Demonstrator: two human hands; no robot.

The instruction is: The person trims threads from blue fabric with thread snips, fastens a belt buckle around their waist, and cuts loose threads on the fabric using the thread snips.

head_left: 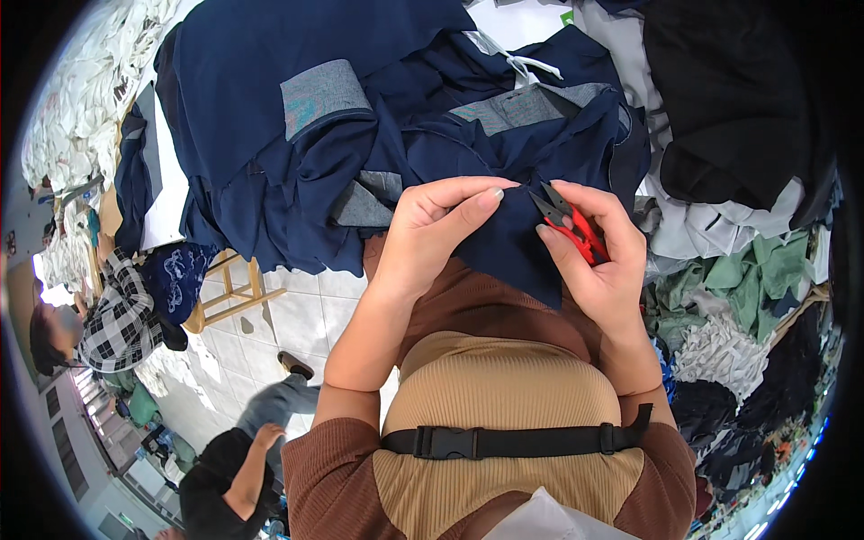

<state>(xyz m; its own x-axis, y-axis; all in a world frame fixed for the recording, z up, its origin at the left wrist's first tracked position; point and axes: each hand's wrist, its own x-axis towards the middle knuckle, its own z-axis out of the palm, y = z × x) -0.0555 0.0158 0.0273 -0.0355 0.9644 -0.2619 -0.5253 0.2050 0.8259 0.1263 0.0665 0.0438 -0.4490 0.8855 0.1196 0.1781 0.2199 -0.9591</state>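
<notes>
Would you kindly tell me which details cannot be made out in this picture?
Head view: what, if anything, the left hand has between its fingertips; too small to tell.
Head view: part of the grips of the red-handled snips; hidden by the right hand.
Head view: the full outline of the navy cloth; hidden by folds and the hands.
Head view: part of the person in a black top; cut off by the lower edge.

A person's bare left forearm [371, 324] and bare right forearm [628, 351] rise from bent elbows toward the near edge of the surface. The bare left hand [436, 220] points inward, thumb and index finger pinched, the other fingers folded. The bare right hand [601, 256] faces it, close but apart, curled in a grip, thumb below the index finger.
</notes>
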